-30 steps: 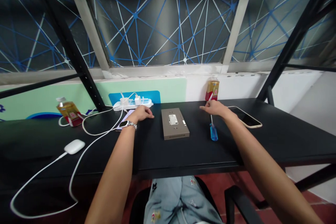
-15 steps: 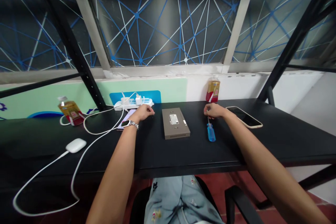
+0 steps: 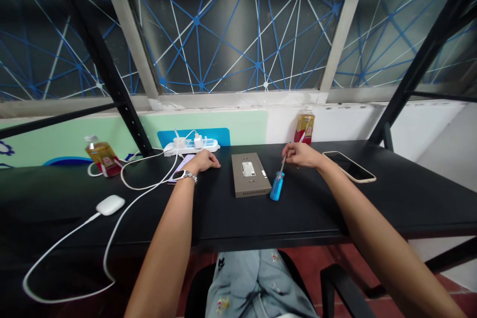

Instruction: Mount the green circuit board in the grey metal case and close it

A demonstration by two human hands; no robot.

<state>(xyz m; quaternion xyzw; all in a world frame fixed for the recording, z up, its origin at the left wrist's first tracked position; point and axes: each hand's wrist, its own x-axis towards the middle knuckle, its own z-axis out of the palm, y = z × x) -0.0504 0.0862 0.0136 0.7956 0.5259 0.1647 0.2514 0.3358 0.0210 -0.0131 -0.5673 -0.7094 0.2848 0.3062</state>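
Note:
My right hand (image 3: 301, 154) pinches the metal shaft of a screwdriver (image 3: 277, 186), whose clear blue handle points down and toward me, just right of a flat grey-brown metal box (image 3: 250, 175). That box lies on the desk with a white label and a row of vent slots on its near side. To its left, my left hand (image 3: 204, 160) rests low over the desk, fingers curled together, a watch at the wrist. Whatever its fingertips hold, if anything, is too small to make out. Under that wrist lies a purple phone-like slab (image 3: 182, 169), partly hidden.
A white power strip (image 3: 192, 146) with plugs stands at the wall. White cables loop on the left around an earbud case (image 3: 110, 204) and a drink bottle (image 3: 103, 157). Another bottle (image 3: 304, 127) stands behind my right hand. A phone (image 3: 349, 166) lies at the right.
The screwdriver handle has swung left toward the metal box, so the tool now slants. My right hand has shifted slightly left with it. My left hand has stayed nearly still.

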